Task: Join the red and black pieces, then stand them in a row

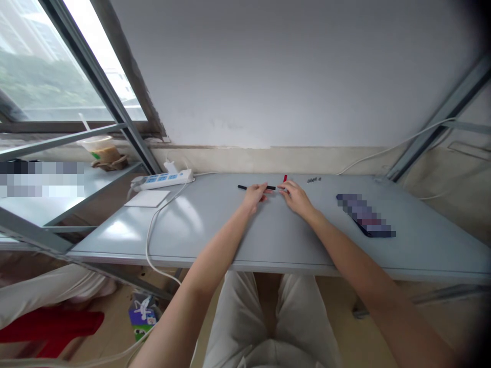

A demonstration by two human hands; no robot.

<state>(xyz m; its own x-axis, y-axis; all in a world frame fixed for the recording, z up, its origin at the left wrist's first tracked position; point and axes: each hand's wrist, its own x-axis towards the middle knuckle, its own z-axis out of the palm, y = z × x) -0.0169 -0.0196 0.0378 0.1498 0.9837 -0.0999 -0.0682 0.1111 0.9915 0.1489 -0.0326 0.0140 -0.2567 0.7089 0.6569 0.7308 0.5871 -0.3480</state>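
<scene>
Grey counter carrying a phone.
Left of the phone, the left hand has fingers clamped on a black rod; the right hand, nearer it, has fingers bunched, whether gripping anything I cannot tell.

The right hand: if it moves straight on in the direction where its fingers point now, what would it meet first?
The right hand would probably meet the end of the black stick in the left hand first, though depth is hard to judge.
</scene>
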